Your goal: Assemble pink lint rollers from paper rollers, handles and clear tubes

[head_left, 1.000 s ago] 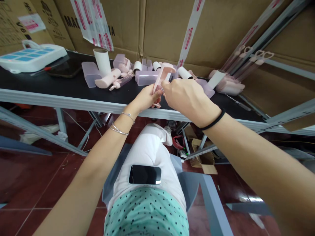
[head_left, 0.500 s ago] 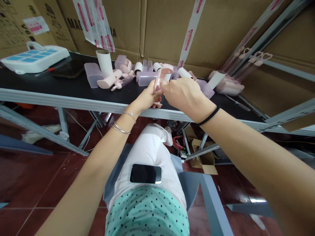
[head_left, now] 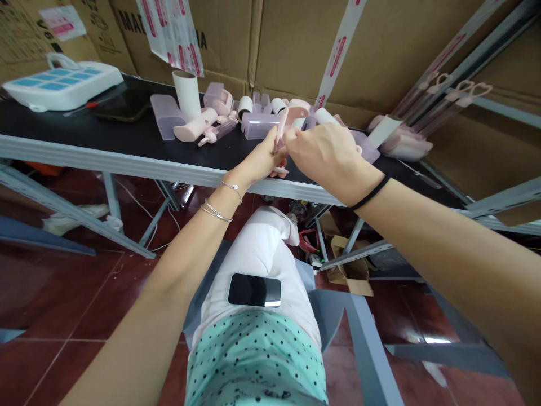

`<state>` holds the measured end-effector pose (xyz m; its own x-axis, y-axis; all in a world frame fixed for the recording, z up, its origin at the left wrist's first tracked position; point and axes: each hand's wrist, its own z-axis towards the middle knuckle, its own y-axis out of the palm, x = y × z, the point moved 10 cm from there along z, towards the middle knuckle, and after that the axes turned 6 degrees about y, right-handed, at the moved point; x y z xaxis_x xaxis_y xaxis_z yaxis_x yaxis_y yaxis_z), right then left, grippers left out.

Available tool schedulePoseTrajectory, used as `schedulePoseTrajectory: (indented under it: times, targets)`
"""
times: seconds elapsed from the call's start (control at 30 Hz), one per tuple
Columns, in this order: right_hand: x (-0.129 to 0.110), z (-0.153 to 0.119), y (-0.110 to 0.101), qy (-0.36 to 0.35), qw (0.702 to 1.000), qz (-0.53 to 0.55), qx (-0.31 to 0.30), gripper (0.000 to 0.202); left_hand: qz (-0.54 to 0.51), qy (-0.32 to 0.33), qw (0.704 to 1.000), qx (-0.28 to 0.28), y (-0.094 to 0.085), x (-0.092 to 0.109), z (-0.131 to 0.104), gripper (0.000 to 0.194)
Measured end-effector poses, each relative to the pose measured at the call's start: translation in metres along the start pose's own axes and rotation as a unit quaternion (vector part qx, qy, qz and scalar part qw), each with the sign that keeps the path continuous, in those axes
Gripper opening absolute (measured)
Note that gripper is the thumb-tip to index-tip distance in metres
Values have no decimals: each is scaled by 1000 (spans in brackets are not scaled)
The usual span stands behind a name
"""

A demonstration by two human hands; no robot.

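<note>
My left hand (head_left: 265, 158) is closed around a pink plastic part (head_left: 291, 114) with a curved top, held just above the front of the black tabletop. A thin pale pink piece (head_left: 280, 170) sticks out below its fingers. Against the same part, my right hand (head_left: 327, 155) is curled into a fist, knuckles up; its fingertips and anything in them are hidden. Behind the hands lie a translucent lilac box (head_left: 258, 126) and several short white tubes. To the left are a pink cylinder (head_left: 195, 125), a white tube standing upright (head_left: 187, 96) and another lilac box (head_left: 167, 117).
A white device with blue panels (head_left: 67, 84) and a dark flat object (head_left: 124, 110) occupy the table's left. Cardboard (head_left: 291, 51) walls the back. Clear rods with heart-shaped ends (head_left: 460, 96) lean at right, near a thin metal tool (head_left: 418, 173). A phone (head_left: 254, 290) rests on my lap.
The view has shifted a little, so everything sits slightly differently in the frame. Both hands stay together at the pink plastic part; the right wrist looks slightly turned.
</note>
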<state>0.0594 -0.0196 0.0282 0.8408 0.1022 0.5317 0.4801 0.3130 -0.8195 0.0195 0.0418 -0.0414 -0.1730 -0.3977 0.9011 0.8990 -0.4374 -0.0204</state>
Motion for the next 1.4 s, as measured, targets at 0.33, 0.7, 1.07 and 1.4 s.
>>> schedulePoseTrajectory:
  times: [0.33, 0.7, 1.07, 1.4]
  targets:
    - [-3, 1, 4, -71, 993, -89, 18, 47, 32, -13, 999, -6, 2, -2, 1, 46]
    - [-1, 8, -3, -108, 986, -128, 8, 69, 96, -4, 995, -28, 6, 2, 1, 35]
    - [1, 11, 3, -71, 996, 21, 43, 38, 77, 35, 996, -29, 2, 0, 1, 65]
    - [56, -63, 28, 110, 906, 364, 186, 25, -43, 116, 992, 5, 1, 37, -25, 78]
